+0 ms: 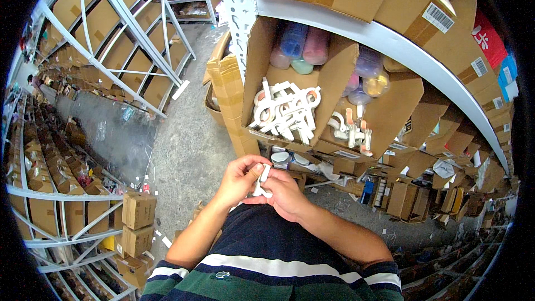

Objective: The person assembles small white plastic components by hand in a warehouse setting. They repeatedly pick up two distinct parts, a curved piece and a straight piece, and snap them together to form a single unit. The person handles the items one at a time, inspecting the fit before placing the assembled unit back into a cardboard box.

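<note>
Close to my body, my left hand [237,179] and my right hand [291,196] meet around a small white plastic piece [264,173]. Fingers of both hands close on it, so much of its shape is hidden. Just beyond my hands, an open cardboard box [341,81] on the shelf holds a heap of white plastic pieces [287,110], some ring-shaped with a short handle and pinkish-orange parts. Rolled bundles in clear plastic [295,42], blue, pink and green, lie behind that heap in the same box.
To the right, another open box [384,128] holds a few similar white and orange pieces. A shelf beam [379,19] and a perforated upright [235,11] frame the boxes. Stacked cartons [138,210] stand at the left. A person [38,85] is far off down the aisle.
</note>
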The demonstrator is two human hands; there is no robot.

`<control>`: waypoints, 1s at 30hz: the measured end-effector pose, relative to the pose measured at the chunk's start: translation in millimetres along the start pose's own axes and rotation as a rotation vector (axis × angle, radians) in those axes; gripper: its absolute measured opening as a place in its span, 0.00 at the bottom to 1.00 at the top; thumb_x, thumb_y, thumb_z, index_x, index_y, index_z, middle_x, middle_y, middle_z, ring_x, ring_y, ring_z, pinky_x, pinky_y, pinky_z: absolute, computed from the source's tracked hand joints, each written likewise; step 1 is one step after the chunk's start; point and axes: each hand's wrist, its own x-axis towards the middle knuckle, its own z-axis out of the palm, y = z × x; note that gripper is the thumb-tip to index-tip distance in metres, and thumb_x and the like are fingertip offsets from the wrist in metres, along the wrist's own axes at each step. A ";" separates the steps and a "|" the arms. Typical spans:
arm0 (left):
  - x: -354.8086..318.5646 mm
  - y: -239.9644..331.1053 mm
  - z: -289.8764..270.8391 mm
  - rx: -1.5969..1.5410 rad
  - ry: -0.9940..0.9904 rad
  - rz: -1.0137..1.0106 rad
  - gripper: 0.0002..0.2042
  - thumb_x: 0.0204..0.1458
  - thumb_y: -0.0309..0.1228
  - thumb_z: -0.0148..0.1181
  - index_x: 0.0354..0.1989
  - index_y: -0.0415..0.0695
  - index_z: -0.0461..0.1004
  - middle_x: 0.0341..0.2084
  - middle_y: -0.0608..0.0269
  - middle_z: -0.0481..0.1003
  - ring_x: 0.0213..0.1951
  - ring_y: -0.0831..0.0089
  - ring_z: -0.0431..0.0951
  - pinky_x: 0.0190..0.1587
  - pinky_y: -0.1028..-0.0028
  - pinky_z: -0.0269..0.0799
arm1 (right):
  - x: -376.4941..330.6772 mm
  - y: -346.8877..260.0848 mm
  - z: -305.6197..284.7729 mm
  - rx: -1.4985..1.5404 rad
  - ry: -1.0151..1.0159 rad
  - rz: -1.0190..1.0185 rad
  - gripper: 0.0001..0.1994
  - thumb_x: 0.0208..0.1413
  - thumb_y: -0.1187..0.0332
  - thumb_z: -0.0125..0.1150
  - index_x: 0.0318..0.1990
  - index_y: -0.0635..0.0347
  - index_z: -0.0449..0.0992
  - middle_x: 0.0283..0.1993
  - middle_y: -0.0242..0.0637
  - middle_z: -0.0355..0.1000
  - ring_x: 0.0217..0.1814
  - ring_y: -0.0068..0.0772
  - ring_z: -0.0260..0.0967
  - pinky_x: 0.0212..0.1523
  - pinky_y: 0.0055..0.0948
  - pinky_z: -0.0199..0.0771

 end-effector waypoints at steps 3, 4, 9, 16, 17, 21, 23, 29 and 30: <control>-0.7 -2.5 -1.7 0.050 -0.003 -0.058 0.07 0.59 0.27 0.53 0.40 0.40 0.76 0.29 0.69 0.75 0.31 0.81 0.71 0.35 0.80 0.69 | 2.8 5.7 -1.7 -0.005 0.026 0.000 0.12 0.63 0.72 0.42 0.48 0.66 0.69 0.45 0.41 0.71 0.45 0.35 0.74 0.45 0.42 0.82; -0.1 -7.7 -3.5 0.077 -0.008 -0.057 0.07 0.59 0.26 0.52 0.40 0.39 0.76 0.31 0.68 0.75 0.33 0.81 0.72 0.37 0.79 0.69 | 4.2 8.8 -2.2 -0.011 0.043 -0.005 0.11 0.63 0.72 0.42 0.47 0.66 0.69 0.44 0.41 0.71 0.44 0.35 0.74 0.44 0.41 0.82; -0.4 -21.6 -5.7 0.167 -0.023 -0.024 0.07 0.59 0.25 0.52 0.40 0.38 0.75 0.32 0.66 0.75 0.35 0.80 0.72 0.39 0.78 0.70 | 5.8 18.9 -3.0 -0.054 0.109 -0.025 0.11 0.62 0.73 0.42 0.46 0.67 0.70 0.42 0.41 0.72 0.42 0.34 0.75 0.41 0.38 0.83; -2.0 -27.4 -4.2 0.196 0.005 -0.019 0.06 0.58 0.24 0.53 0.38 0.38 0.76 0.32 0.64 0.74 0.35 0.78 0.72 0.40 0.77 0.69 | 8.1 29.0 -6.5 -0.135 0.137 -0.092 0.11 0.60 0.76 0.42 0.45 0.68 0.70 0.41 0.41 0.72 0.43 0.33 0.74 0.38 0.35 0.83; -1.7 -29.7 -5.4 0.200 0.008 -0.002 0.06 0.58 0.24 0.53 0.37 0.38 0.76 0.32 0.64 0.73 0.35 0.77 0.72 0.41 0.76 0.69 | 5.6 25.5 -2.9 -0.132 0.140 -0.081 0.11 0.60 0.76 0.42 0.45 0.68 0.70 0.42 0.41 0.72 0.43 0.33 0.74 0.38 0.35 0.83; -0.9 -29.6 -8.2 0.257 0.004 0.029 0.06 0.57 0.24 0.53 0.38 0.38 0.77 0.31 0.65 0.75 0.36 0.78 0.72 0.40 0.77 0.69 | 4.9 17.4 4.5 -0.127 0.152 -0.051 0.10 0.61 0.75 0.44 0.46 0.69 0.69 0.43 0.42 0.71 0.44 0.34 0.74 0.41 0.36 0.83; -0.8 -23.6 -8.6 0.267 -0.005 0.029 0.06 0.56 0.24 0.54 0.37 0.38 0.78 0.33 0.62 0.74 0.37 0.75 0.73 0.41 0.75 0.68 | 11.7 25.7 -7.3 -0.189 0.115 -0.077 0.11 0.62 0.74 0.44 0.48 0.68 0.69 0.46 0.43 0.70 0.46 0.35 0.73 0.43 0.38 0.83; -0.5 -1.3 -16.6 0.284 -0.145 0.086 0.09 0.55 0.25 0.56 0.42 0.36 0.78 0.37 0.58 0.75 0.38 0.74 0.74 0.41 0.75 0.70 | 6.5 12.9 -1.9 -0.093 0.077 -0.073 0.14 0.61 0.77 0.42 0.52 0.67 0.68 0.50 0.43 0.69 0.49 0.35 0.72 0.44 0.39 0.83; -1.1 1.0 -17.0 0.372 -0.139 0.113 0.09 0.54 0.25 0.56 0.42 0.36 0.78 0.37 0.56 0.76 0.36 0.73 0.75 0.40 0.74 0.71 | 5.8 13.0 -2.2 -0.097 0.075 -0.085 0.14 0.61 0.77 0.42 0.52 0.67 0.67 0.50 0.43 0.69 0.49 0.35 0.72 0.44 0.39 0.83</control>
